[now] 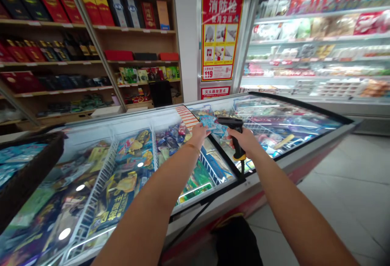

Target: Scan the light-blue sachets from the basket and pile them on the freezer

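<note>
Above the middle of the glass-topped chest freezer (268, 164), my left hand (199, 132) pinches the end of a small light-blue packet (211, 123). Its contents do not show. My right hand (244, 139) is wrapped round the grip of a black barcode scanner (236, 129) with a yellow-orange base, and its fingertips are at or close to the packet's right end; whether they touch it I cannot tell. A black cable hangs from the scanner's handle toward the freezer's near edge. Under the glass, several frozen packets lie between white wire dividers (102, 180).
A dark basket (33, 180) of blue packets rests on the freezer at the left. Wooden shelves (131, 32) with boxes and bottles line the back left. A lit refrigerated display (317, 42) stands at the back right, beside a red fire-hydrant sign (222, 36). Tiled floor (350, 176) lies right.
</note>
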Demonstrator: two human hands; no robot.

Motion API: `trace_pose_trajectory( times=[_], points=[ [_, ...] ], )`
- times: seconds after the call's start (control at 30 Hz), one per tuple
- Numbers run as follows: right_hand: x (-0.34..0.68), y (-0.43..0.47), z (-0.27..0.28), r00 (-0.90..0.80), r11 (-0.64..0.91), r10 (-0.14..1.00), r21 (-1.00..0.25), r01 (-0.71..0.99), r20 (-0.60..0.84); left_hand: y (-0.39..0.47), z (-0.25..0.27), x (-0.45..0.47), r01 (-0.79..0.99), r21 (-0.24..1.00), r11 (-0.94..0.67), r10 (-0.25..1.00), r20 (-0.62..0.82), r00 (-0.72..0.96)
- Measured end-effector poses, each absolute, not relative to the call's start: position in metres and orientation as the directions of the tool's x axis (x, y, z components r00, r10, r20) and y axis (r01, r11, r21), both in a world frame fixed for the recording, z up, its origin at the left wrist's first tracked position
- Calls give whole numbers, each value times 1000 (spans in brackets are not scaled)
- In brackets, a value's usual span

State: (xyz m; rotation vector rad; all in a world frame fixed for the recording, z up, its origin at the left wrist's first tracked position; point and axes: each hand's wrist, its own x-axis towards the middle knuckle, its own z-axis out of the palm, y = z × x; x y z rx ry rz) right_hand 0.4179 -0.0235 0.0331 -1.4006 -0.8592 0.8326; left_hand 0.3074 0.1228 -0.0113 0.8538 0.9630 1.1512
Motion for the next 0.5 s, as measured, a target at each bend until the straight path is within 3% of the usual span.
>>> trace_pose_trajectory(
  times=[0.27,0.5],
  points=[
    [399,-17,32,464,-11,886,-1000,18,-1,121,-8,283,-219,961,169,986,-162,48],
    [324,3,40,305,-7,952,-998,55,10,137,23,153,-114,992,62,976,-84,-201]
  ],
)
